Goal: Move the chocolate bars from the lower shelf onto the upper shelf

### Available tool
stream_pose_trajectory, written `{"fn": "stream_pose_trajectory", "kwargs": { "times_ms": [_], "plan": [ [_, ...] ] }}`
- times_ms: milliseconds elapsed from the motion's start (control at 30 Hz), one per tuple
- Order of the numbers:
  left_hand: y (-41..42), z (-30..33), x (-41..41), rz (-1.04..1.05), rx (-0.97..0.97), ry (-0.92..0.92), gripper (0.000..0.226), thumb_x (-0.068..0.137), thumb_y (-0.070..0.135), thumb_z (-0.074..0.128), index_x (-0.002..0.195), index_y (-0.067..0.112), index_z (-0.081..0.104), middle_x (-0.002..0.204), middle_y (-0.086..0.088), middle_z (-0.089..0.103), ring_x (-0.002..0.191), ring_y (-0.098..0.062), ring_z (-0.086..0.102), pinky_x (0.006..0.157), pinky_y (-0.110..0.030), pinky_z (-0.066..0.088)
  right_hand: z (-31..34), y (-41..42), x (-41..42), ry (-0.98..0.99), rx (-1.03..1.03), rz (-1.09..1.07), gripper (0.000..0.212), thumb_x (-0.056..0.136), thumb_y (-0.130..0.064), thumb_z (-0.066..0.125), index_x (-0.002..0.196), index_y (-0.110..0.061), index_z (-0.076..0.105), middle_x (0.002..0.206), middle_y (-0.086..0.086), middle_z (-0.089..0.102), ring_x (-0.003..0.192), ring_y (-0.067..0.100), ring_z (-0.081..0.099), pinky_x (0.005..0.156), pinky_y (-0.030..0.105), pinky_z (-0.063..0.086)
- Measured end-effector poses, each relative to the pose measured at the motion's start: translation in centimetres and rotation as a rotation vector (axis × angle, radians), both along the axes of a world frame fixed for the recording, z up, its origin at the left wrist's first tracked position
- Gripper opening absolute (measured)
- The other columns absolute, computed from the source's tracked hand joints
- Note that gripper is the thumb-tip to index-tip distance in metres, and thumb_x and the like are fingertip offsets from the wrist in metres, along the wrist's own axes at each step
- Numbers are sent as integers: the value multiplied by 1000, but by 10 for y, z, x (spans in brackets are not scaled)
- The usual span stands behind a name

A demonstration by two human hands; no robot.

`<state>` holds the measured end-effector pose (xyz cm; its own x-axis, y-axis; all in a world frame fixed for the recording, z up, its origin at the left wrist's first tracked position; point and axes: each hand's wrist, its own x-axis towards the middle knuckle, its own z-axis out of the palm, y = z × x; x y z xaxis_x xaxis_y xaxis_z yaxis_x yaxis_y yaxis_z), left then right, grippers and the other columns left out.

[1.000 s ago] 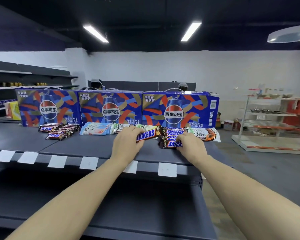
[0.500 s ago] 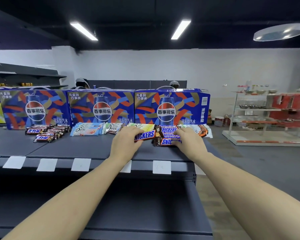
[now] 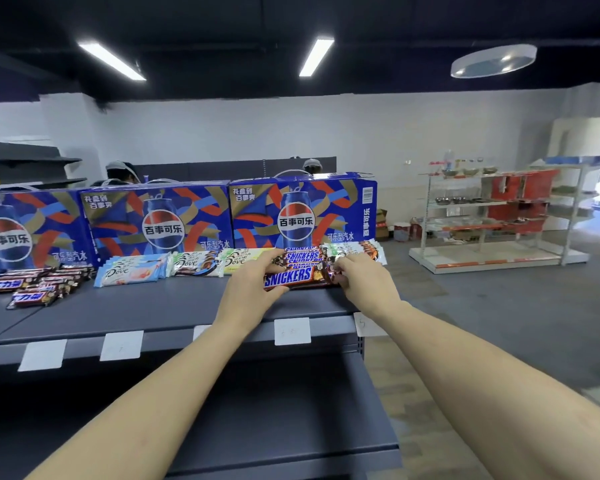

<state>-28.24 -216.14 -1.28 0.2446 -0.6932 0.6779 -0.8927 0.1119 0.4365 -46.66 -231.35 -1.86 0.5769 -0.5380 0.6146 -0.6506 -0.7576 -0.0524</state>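
Note:
A brown Snickers bar lies at the front of a small stack of Snickers bars on the dark upper shelf. My left hand grips the front bar's left end with thumb and fingers. My right hand pinches its right end. Dove bars lie in a row to the left, with more wrapped bars behind my right hand. A pile of dark Snickers bars sits at the far left. The lower shelf shows no bars.
Three blue Pepsi gift boxes stand along the back of the upper shelf. White price tags hang on its front edge. A white rack with red goods stands at the right across grey floor. Two people's heads show behind the boxes.
Both hands have come closer together on the Snickers stack. The bar in my left hand now lies in front of the stack, held at both ends. The camera has swung a little to the right.

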Motion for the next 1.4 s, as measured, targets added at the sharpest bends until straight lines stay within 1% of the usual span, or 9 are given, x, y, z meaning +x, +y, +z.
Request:
{"fn": "stream_pose_trajectory", "kwargs": {
  "times_ms": [133,233,433,600,767,900,1167,1267,1400],
  "plan": [
    [-5,-3,0,84,62,-74,59,81,22,75,133,31,49,111,9,66,105,-8,55,88,-27,45,-4,-6,-7,-15,-3,-60,24,98,-17,48,118,-18,62,115,2,63,109,24,52,78,33,44],
    [-7,-7,0,146,133,-143,49,83,26,74,126,31,52,113,6,63,104,-13,56,85,-30,47,-8,-8,-11,-11,1,-74,25,97,-16,49,118,-19,62,115,1,64,109,22,52,78,32,45],
    [-22,-11,-10,113,194,-129,40,81,25,76,118,28,60,112,2,61,103,-14,60,90,-32,50,-12,-14,-17,-19,25,-75,28,98,-19,48,122,-21,61,119,-1,63,110,21,54,79,31,45],
    [-38,-11,-21,95,197,-136,28,84,26,73,111,26,67,105,1,57,96,-18,57,84,-29,46,-9,-19,-18,-31,48,-54,26,99,-24,46,120,-22,61,119,-2,63,107,21,57,79,33,49],
    [-50,-16,-25,92,167,-184,27,87,24,70,113,27,66,109,4,59,103,-14,55,87,-27,46,-11,-23,-19,-31,90,-33,23,99,-30,46,116,-22,60,114,-2,64,97,20,61,75,34,51],
    [-56,-14,-26,126,136,-279,31,88,22,68,119,25,64,115,8,63,111,-13,48,92,-27,43,-6,-25,-16,-36,116,-42,23,97,-31,47,113,-22,60,112,-2,66,96,22,62,78,37,53],
    [-54,-8,-19,130,180,-264,52,81,29,76,130,22,60,121,5,62,115,-14,47,94,-28,39,-8,-21,-16,-37,121,-53,24,99,-33,47,115,-22,60,114,-3,65,99,20,61,75,34,51],
    [-45,-6,-17,152,163,-323,47,84,31,72,128,21,60,120,5,61,114,-15,47,93,-27,37,-8,-22,-18,-51,117,-78,23,99,-31,45,114,-21,59,114,-2,65,99,20,61,74,33,51],
    [-22,-4,-11,223,147,-361,33,92,36,61,121,22,64,114,4,61,111,-15,48,89,-29,41,-9,-16,-18,-53,140,-122,23,100,-30,43,114,-20,58,113,-1,65,98,22,61,71,33,48]
  ]
}}
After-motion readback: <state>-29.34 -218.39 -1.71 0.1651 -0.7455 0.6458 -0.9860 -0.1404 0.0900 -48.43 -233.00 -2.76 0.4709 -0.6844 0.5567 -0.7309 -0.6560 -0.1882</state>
